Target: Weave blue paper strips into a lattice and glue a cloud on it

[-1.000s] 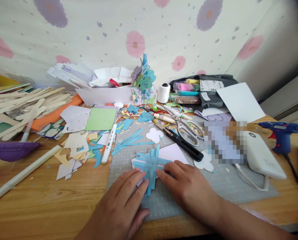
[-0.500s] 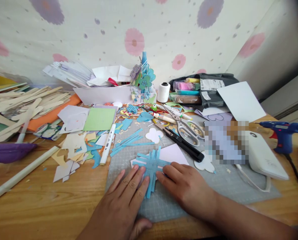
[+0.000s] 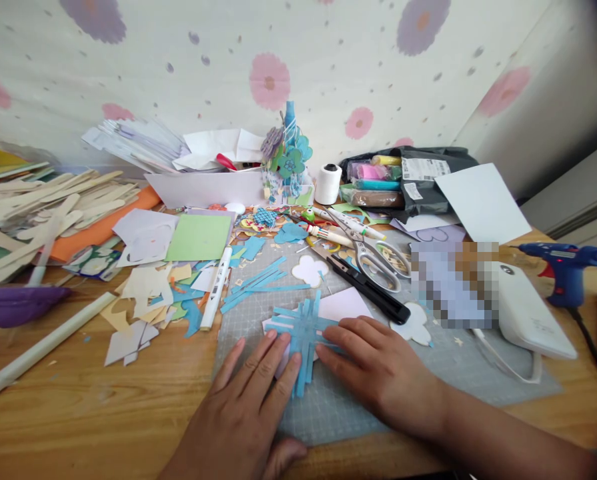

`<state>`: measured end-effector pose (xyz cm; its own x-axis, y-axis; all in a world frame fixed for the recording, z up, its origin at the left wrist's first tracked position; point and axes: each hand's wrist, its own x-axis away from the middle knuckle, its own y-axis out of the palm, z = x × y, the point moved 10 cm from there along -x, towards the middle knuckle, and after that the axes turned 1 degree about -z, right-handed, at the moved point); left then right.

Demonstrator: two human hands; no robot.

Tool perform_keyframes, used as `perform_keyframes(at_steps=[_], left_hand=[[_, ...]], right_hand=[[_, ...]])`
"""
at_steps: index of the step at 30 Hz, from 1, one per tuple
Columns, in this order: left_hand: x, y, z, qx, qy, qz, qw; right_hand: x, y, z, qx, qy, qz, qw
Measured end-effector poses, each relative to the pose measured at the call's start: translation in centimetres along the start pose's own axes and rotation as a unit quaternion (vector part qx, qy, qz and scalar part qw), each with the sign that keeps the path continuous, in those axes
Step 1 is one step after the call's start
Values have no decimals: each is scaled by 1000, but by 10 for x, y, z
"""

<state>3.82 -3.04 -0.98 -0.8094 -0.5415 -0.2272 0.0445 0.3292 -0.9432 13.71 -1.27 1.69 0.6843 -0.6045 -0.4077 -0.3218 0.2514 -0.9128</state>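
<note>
A lattice of crossed blue paper strips (image 3: 305,333) lies on a white paper piece on the grey cutting mat (image 3: 338,420). My left hand (image 3: 253,393) rests flat over its left side, fingers spread, fingertips on the strip ends. From the right, my right hand (image 3: 373,363) touches the right strip ends with fingers somewhat bent and apart; a bit of blue shows between them. Its other fingertips are partly hidden. Behind the lattice lie loose blue strips (image 3: 255,283) and a white flower-shaped cutout (image 3: 309,270).
A black utility knife (image 3: 371,290) and scissors (image 3: 375,260) lie behind my right hand. To the right are a white power bank (image 3: 533,313) and a blue glue gun (image 3: 568,270). Paper scraps (image 3: 151,293), a marker (image 3: 215,287) and craft sticks (image 3: 53,207) occupy the left.
My right hand has shifted slightly right, and its fingers reach out straighter over the strip ends. My left hand stays nearly in place. The lattice has barely moved.
</note>
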Motion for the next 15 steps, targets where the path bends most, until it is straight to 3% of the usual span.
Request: perform_keyframes(at_steps=[9,15], left_hand=[[-3,0,-1,-1,-6,0,1000],[0,-4,-3,24,-8,9,1000]], right_hand=[[12,17,3,-14,3,-47,999],[8,1,14,-59,39,8,997]])
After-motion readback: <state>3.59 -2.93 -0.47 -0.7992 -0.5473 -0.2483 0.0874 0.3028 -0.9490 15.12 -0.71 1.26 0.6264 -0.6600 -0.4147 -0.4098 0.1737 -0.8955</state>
